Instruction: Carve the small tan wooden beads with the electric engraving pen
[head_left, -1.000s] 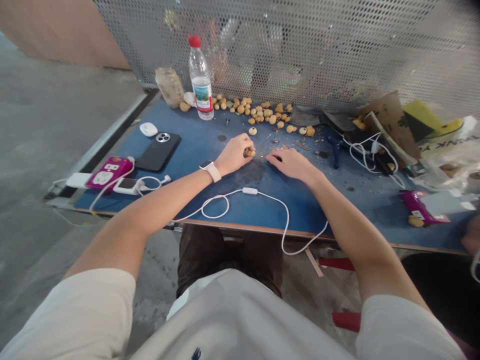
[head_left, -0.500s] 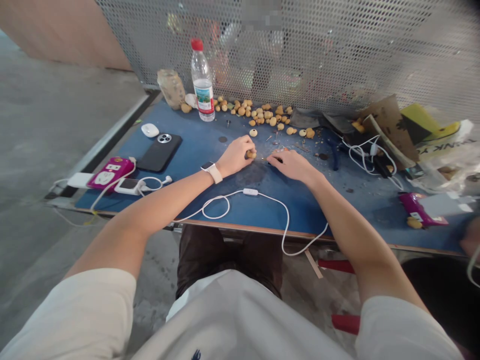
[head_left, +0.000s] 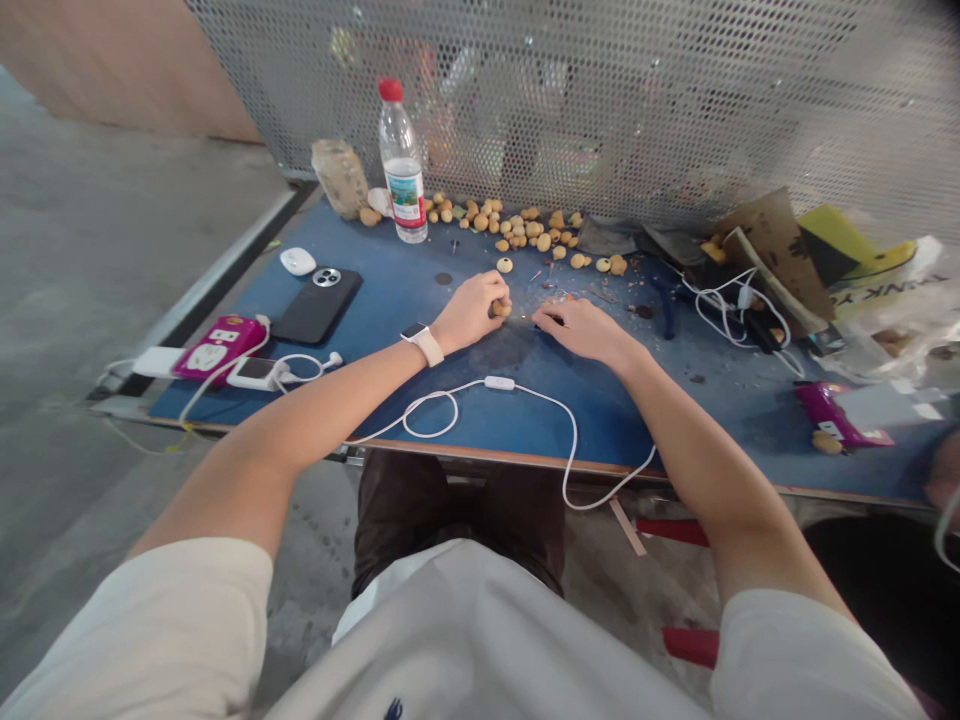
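Over the middle of the blue table [head_left: 465, 345], my left hand [head_left: 471, 310] is closed on a small tan, knobbly, nut-like piece [head_left: 501, 309], pinched at the fingertips. Just to its right, my right hand [head_left: 581, 328] is closed with its fingers curled. A dark bit shows in its grip and a thin tip points toward the tan piece; I cannot make out the kind of tool. The hands are a small gap apart. Beyond them lies a tan piece with a dark spot [head_left: 505, 265], and many similar pieces [head_left: 517, 232] line the back edge.
To the left are a water bottle [head_left: 405, 195], a phone [head_left: 319, 305], a white case [head_left: 298, 261] and a purple power block [head_left: 220, 348]. A white cable [head_left: 574, 440] loops over the front edge. At right lie blue-handled pliers [head_left: 666, 305], cardboard [head_left: 784, 245] and another purple block [head_left: 836, 415].
The view has shifted very slightly. Both hands keep nearly the same place and grip, with the tan piece still in my left fingers.
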